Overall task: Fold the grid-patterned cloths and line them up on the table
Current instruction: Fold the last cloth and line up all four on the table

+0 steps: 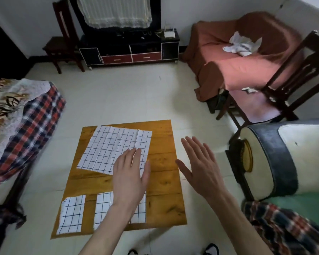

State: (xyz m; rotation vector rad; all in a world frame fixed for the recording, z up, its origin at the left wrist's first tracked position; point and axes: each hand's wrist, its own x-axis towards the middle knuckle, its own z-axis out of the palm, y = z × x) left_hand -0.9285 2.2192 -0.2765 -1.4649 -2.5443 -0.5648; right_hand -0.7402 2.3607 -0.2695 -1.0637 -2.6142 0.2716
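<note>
Both hands flat and empty, left hand (130, 173) smoothing the unfolded white grid-patterned cloth (110, 148) at the wooden desk's (164, 181) far edge, right hand (199, 168) hovering; folding comes next.

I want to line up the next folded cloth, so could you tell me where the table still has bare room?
The near right corner of the table is bare, right of the middle folded cloth. A bare wood band also runs between the spread cloth and the folded row. The near left is crowded by the left folded cloth.
</note>
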